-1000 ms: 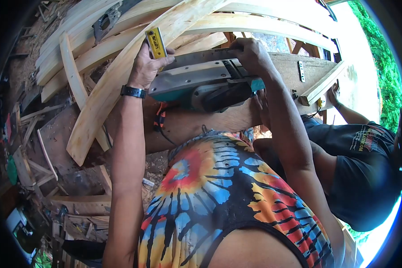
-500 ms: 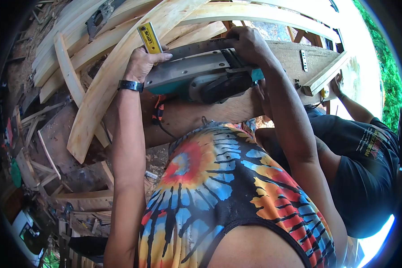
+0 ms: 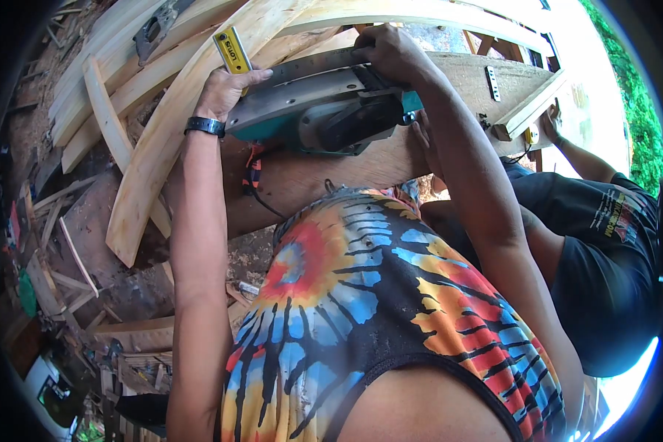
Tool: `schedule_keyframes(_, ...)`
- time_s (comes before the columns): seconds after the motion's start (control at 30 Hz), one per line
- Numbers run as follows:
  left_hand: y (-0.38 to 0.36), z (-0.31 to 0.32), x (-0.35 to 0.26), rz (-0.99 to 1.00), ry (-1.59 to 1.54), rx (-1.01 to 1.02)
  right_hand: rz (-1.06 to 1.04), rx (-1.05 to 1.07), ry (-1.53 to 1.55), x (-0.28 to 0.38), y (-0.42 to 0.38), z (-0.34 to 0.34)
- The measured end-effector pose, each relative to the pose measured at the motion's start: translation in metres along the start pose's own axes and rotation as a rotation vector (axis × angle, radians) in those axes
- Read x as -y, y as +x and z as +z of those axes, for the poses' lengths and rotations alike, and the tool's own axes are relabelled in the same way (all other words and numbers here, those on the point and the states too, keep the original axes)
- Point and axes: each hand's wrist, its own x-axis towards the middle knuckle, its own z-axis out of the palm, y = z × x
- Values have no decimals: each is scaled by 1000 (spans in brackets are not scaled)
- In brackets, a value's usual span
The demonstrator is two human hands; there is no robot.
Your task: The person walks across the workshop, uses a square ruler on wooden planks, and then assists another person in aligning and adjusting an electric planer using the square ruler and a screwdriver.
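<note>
A try square with a yellow handle (image 3: 232, 50) marked LOTUS is gripped in my left hand (image 3: 221, 94), thumb pressed across it. Its dark steel blade (image 3: 309, 68) runs to the right, along the upper edge of an electric planer's metal sole. Fingers of my right hand (image 3: 396, 53) are closed on the far end of that blade. The teal and grey planer (image 3: 295, 104) lies on a wide wooden board (image 3: 302, 184), just below both hands. An orange and black piece (image 3: 253, 168) on a cable sits beside the planer.
Curved wooden planks (image 3: 151, 158) cross behind my left hand, with a handsaw (image 3: 155, 31) on them. At right, a co-worker in a dark shirt (image 3: 567, 214) rests a hand (image 3: 552, 121) by a wood strip (image 3: 530, 104). Wood scraps (image 3: 74, 258) litter the left side.
The hands, try square and planer appear slightly higher and further left, with the surroundings shifting much the same way. Both hands keep their hold on the square.
</note>
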Motion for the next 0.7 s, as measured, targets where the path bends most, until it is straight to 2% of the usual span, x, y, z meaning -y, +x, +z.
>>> schedule_keyframes(0.47,10,-1,6,86,39,10,-90,-14,29,-5,7,0)
schedule_keyframes(0.7,14,-3,4,61,8,24,-84,2,31,-6,10,-1)
